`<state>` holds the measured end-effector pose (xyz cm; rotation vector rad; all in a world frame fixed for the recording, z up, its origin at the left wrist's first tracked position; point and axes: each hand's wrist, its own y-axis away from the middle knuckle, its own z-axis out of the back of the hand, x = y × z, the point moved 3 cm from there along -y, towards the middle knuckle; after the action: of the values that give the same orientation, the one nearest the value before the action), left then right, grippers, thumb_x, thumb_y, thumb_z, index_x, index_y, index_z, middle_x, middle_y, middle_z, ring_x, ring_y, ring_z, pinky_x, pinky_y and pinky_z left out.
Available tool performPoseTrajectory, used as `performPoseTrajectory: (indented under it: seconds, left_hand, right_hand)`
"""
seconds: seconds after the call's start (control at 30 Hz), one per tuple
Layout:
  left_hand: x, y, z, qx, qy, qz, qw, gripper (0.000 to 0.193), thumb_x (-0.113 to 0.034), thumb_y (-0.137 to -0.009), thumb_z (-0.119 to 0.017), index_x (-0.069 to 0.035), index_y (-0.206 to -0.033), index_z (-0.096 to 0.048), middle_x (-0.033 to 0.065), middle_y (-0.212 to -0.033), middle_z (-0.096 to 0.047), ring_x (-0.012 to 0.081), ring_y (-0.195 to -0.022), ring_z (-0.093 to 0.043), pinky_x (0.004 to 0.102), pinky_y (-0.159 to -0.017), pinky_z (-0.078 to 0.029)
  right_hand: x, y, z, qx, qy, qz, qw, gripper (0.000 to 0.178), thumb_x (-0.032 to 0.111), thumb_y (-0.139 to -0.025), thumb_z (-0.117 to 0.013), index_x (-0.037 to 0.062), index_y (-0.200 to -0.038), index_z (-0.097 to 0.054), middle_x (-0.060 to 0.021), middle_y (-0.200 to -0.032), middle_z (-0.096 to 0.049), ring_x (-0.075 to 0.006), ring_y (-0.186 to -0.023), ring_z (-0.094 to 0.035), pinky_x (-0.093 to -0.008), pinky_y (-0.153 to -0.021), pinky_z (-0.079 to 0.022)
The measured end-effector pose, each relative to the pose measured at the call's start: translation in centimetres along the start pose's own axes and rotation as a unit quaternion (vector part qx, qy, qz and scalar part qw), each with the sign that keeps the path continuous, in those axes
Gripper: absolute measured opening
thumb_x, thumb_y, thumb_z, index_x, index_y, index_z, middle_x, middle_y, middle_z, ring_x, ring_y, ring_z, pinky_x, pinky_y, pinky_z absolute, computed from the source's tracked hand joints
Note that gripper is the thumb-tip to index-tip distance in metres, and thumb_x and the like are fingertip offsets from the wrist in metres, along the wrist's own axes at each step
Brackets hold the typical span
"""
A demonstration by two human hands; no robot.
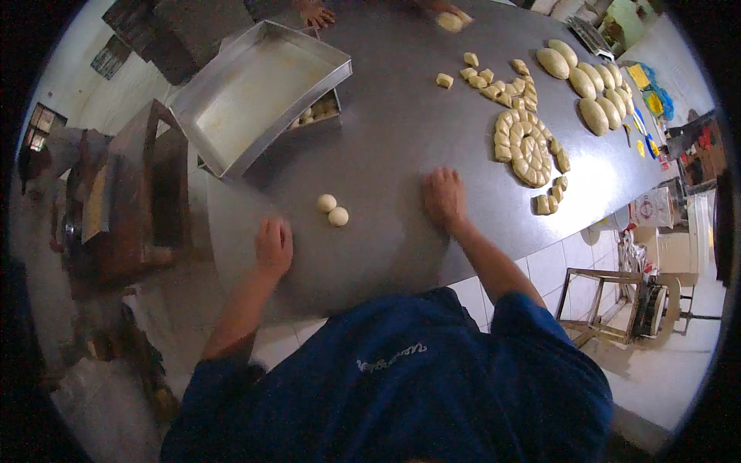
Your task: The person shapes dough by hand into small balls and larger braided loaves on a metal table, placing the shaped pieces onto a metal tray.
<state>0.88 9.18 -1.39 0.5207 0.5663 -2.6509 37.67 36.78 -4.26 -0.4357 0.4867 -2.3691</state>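
On the grey metal table my right hand (445, 198) lies closed, knuckles up and fingers curled down to the surface. Anything under its palm is hidden. My left hand (274, 245), slightly blurred, is curled in the same way near the table's left edge; what it covers cannot be seen. Between the hands, nearer the left one, two smooth round dough balls (337, 216) touch each other. To the right of my right hand lies a spiral of cut dough pieces (522, 147), with loose dough chunks (494, 91) beyond it.
A large metal tray (258, 96) rests tilted over another tray (332, 122) holding dough balls at the far left. Several big oval loaves of dough (594, 116) sit at the far right. Across the table, another person's hand (315, 14) and a dough piece (450, 21) show.
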Motion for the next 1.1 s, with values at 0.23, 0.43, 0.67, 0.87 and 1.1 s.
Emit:
performPoseTrajectory:
  seconds: [0.23, 0.43, 0.67, 0.87, 1.1]
  left_hand:
    - [3.5, -3.0, -0.4, 0.079, -0.101, 0.061, 0.99, 0.024, -0.025, -0.101, -0.06, -0.004, -0.113, -0.061, 0.0228, -0.111, -0.062, 0.0419, -0.1, -0.062, 0.05, -0.094, -0.047]
    - [5.7, 1.5, 5.3, -0.176, 0.054, 0.058, 0.981, 0.052, -0.033, -0.104, -0.053, 0.0, -0.144, -0.049, 0.0286, -0.148, -0.047, 0.0424, -0.137, -0.044, 0.0528, -0.115, -0.035]
    - [10.6, 0.3, 3.1, -0.111, -0.087, 0.248, 0.958, 0.057, -0.039, -0.104, -0.045, -0.003, -0.149, -0.048, 0.0217, -0.158, -0.041, 0.0428, -0.145, -0.038, 0.0556, -0.12, -0.027]
    - [11.2, 1.1, 1.9, -0.029, -0.214, 0.212, 0.953, 0.068, -0.043, -0.101, -0.047, -0.005, -0.157, -0.037, 0.0234, -0.165, -0.029, 0.0413, -0.146, -0.036, 0.0534, -0.119, -0.027]
    - [7.5, -0.9, 4.3, 0.001, -0.205, 0.261, 0.943, 0.077, -0.047, -0.097, -0.052, -0.004, -0.159, -0.033, 0.0253, -0.166, -0.025, 0.0403, -0.146, -0.035, 0.0525, -0.118, -0.027]
  right_hand:
    - [-2.3, -4.5, 1.2, -0.015, -0.021, -0.093, 0.995, 0.021, 0.02, -0.095, -0.06, 0.0014, -0.087, -0.059, -0.0209, -0.093, -0.063, -0.0428, -0.092, -0.06, -0.0539, -0.083, -0.047]
    - [-0.5, 1.7, 4.3, 0.007, -0.117, -0.1, 0.988, 0.015, 0.023, -0.09, -0.071, 0.0082, -0.091, -0.07, -0.0142, -0.097, -0.071, -0.0369, -0.095, -0.067, -0.0499, -0.085, -0.053]
    - [25.2, -3.2, -2.7, 0.175, -0.289, 0.088, 0.937, 0.041, 0.022, -0.085, -0.079, 0.007, -0.121, -0.069, -0.0181, -0.12, -0.07, -0.0339, -0.104, -0.069, -0.0436, -0.089, -0.056]
    - [39.2, -8.9, -1.3, 0.319, -0.438, 0.012, 0.841, 0.041, 0.035, -0.088, -0.078, 0.006, -0.116, -0.072, -0.0165, -0.093, -0.075, -0.0334, -0.085, -0.073, -0.0411, -0.078, -0.057]
    - [41.7, -24.3, -3.7, 0.148, -0.213, 0.127, 0.957, 0.034, 0.033, -0.089, -0.077, 0.0043, -0.106, -0.073, -0.0185, -0.103, -0.074, -0.0346, -0.098, -0.071, -0.0443, -0.086, -0.055]
